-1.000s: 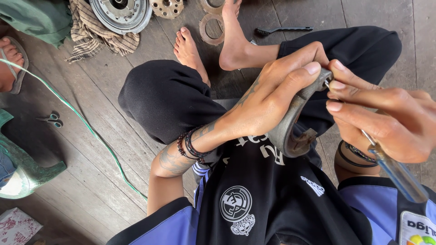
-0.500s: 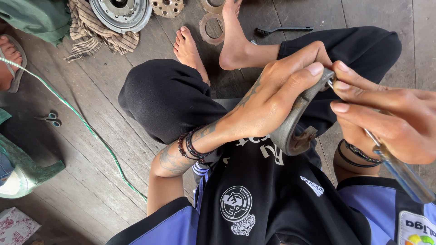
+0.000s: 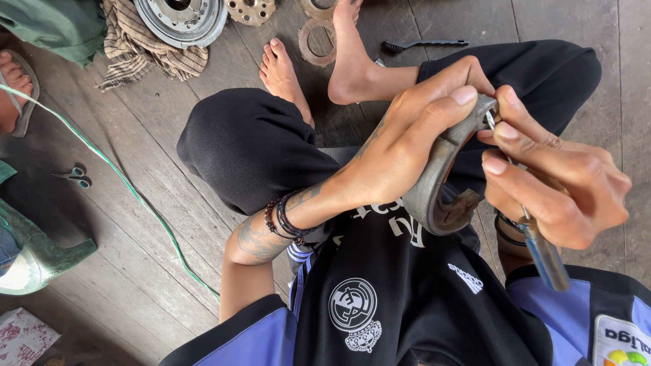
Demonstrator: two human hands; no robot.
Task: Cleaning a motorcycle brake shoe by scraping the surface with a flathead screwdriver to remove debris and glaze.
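Observation:
I sit cross-legged on a wooden floor. My left hand (image 3: 413,146) grips a curved grey metal brake shoe (image 3: 439,193) held above my lap, thumb on its upper end. My right hand (image 3: 553,183) holds a screwdriver with a blue handle (image 3: 544,254); its thin shaft points up to the top end of the shoe, next to my left thumb. Beaded bracelets circle my left wrist. My bare feet (image 3: 349,57) rest on the floor ahead.
A round metal drum (image 3: 180,19) lies on a checked cloth (image 3: 146,57) at the top left, with a holed disc (image 3: 251,9) and ring gaskets (image 3: 317,42) beside it. A black brush (image 3: 424,45), small scissors (image 3: 73,176), a green cord (image 3: 122,179) and another person's sandalled foot (image 3: 15,88) are nearby.
My right hand has shifted slightly, its fingers working the screwdriver at the shoe's top end. The left hand keeps its grip.

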